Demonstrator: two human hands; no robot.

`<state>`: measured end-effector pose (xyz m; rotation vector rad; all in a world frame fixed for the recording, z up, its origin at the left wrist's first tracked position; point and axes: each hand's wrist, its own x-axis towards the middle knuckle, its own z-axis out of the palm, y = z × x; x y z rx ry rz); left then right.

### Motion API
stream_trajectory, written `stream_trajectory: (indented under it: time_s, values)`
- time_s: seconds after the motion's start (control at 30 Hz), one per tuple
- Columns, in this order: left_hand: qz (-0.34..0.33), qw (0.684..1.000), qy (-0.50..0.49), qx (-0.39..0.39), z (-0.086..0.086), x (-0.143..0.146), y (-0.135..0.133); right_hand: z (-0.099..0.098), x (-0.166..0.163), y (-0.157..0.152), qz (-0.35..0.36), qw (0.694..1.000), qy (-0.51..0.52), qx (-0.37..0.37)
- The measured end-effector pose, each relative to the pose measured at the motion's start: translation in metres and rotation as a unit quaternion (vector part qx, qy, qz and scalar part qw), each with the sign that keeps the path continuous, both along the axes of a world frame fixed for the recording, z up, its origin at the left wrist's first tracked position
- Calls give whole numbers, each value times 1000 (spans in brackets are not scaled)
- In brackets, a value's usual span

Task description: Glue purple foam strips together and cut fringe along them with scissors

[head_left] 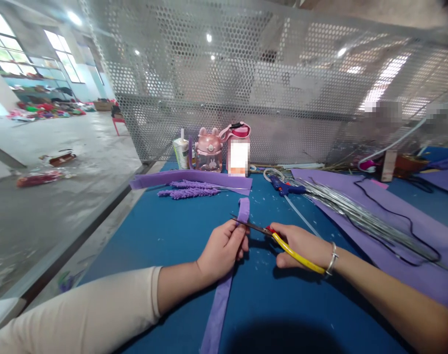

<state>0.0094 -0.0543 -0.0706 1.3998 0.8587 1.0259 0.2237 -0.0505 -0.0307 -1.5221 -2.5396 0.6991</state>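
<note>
My left hand [224, 248] is closed on a long purple strip [218, 307] that runs from the near edge up past my fingers, its upper end [243, 210] standing above them. My right hand [301, 244] grips scissors [283, 243] with yellow and red handles. Their blades point left and reach the strip just above my left fingers. A silver bracelet [333, 258] sits on my right wrist. Both hands rest over the blue table [164, 231].
Purple flower sprigs [189, 191] and a folded purple sheet [190, 178] lie behind. A pink bottle [208, 151], a cup and a white tube stand by the mesh wall [246, 88]. A glue gun [284, 187], silver wires [352, 209] and a black cord lie to the right.
</note>
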Motion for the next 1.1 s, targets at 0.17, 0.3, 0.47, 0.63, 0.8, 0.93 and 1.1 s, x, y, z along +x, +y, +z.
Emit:
stream_trajectory:
  time_s: [0.17,0.3,0.47,0.63,0.8,0.93,1.1]
  values:
    - [35,999,-4,-17,0,1,4,5,-5,13,9,1000,-14,20]
    - [52,999,6,-13,0,1,4,-4,-10,19,6,999,8,31]
    - [47,998,41,-12,1,1,3,-17,-7,13,-25,999,17,38]
    - [20,998,52,-14,5,0,1,-17,1,9,-19,999,16,34]
    - [1,999,43,-16,4,-1,0,-15,4,11,6,999,35,17]
    - [-5,999,46,-11,2,-1,0,-15,3,9,4,999,46,14]
    - [-2,999,50,-5,1,-1,0,-19,0,7,-14,999,51,1]
